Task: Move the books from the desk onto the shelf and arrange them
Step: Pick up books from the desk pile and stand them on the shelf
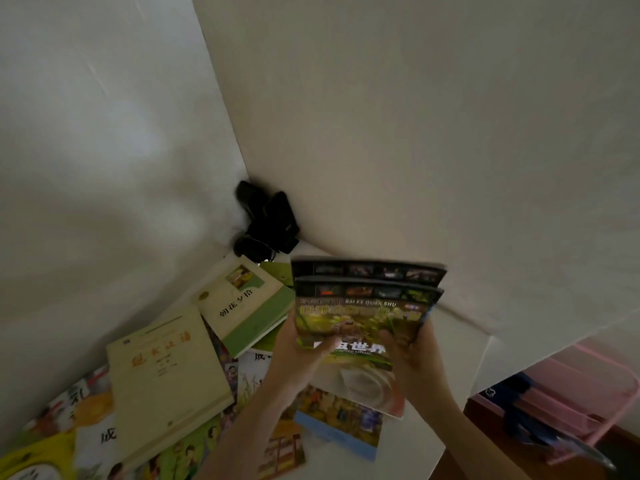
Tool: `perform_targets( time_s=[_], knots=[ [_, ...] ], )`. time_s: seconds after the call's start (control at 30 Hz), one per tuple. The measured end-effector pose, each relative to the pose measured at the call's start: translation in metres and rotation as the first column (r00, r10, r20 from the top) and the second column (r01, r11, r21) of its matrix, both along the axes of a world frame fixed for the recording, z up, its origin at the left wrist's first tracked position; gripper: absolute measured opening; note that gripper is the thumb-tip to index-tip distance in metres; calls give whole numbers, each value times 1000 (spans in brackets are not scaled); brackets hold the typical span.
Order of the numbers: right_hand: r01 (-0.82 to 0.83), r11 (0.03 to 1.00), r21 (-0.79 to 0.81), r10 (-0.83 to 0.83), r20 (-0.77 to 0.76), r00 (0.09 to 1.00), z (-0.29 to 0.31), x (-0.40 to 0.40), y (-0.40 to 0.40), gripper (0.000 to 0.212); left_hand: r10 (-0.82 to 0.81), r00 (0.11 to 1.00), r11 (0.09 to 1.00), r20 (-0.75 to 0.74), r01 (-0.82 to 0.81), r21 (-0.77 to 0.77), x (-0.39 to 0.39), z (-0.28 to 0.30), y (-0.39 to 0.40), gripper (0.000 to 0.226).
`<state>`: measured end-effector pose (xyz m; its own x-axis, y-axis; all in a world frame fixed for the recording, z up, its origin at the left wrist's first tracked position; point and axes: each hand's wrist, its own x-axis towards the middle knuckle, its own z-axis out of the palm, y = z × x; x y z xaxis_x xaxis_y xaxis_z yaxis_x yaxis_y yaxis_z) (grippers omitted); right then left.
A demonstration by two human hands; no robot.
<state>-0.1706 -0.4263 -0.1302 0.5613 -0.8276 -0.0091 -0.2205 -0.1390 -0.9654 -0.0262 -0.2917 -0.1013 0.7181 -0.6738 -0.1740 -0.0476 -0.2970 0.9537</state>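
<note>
Gripping two dark-topped books (363, 306) together, left hand (301, 355) and right hand (412, 355) hold them raised above the white desk (460, 344), thumbs on the front cover. Bare wall fills the space above. Scattered books (166, 379) cover the desk at left; black devices (266, 223) occupy the corner. A pink frame (585, 403) stands beyond the desk's right edge.

The title on the front book (360, 323) held up by both hands is smeared by motion blur and unreadable, and this book hides most of the second book (369, 270) behind it. A black object (266, 223) in the wall corner is too dark to identify. Picture books (52, 445) at bottom left are cut off by the frame edge.
</note>
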Motion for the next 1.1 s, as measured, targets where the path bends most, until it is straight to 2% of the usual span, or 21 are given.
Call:
perform_targets(
  time_s=[0.1,0.2,0.3,0.37,0.5,0.6,0.63,0.67,0.7,0.77,0.87,0.93,1.0,1.1],
  knots=[
    [-39,999,31,40,-19,999,-24,-5,15,45,36,998,998,-52,-34,50,-6,-19,10,43],
    [-54,998,22,54,-18,998,-36,-8,22,46,51,992,997,-117,-43,66,-11,-29,14,61],
    [-18,998,64,21,-37,999,-37,-2,22,43,68,994,995,-81,-61,84,-9,-32,8,44],
    [29,997,78,-22,-82,996,-36,0,18,35,31,999,994,-42,-26,109,-3,-29,0,43],
    [128,985,114,-82,-346,935,-41,-2,4,24,-89,995,940,45,69,333,3,-42,-26,45],
    [159,975,156,-20,-649,760,-53,-6,0,37,-193,973,815,129,85,573,-2,-62,-38,58],
    [168,971,169,1,-706,708,-55,-6,-1,43,-226,961,775,162,77,627,-4,-67,-39,61],
    [182,965,188,8,-717,697,-58,-5,-3,46,-257,948,748,190,70,660,-4,-71,-41,64],
    [187,961,203,4,-688,726,-60,-4,-6,44,-277,935,741,222,61,669,-5,-73,-42,65],
    [185,957,224,-25,-569,822,-61,-2,-10,34,-260,932,767,253,40,641,-5,-76,-44,66],
    [240,925,295,-64,-502,863,-66,-2,-12,39,-186,947,814,263,-2,581,-8,-79,-46,62],
    [321,858,402,-106,-473,875,-70,-7,-13,50,-153,964,830,217,6,558,-13,-77,-46,60],
    [370,811,452,-119,-492,863,-77,-14,-12,56,-111,989,848,96,44,528,-19,-73,-44,56],
    [258,905,338,-61,-498,865,-77,-23,-4,36,60,980,914,-189,22,405,-21,-65,-37,68]
  ],
)
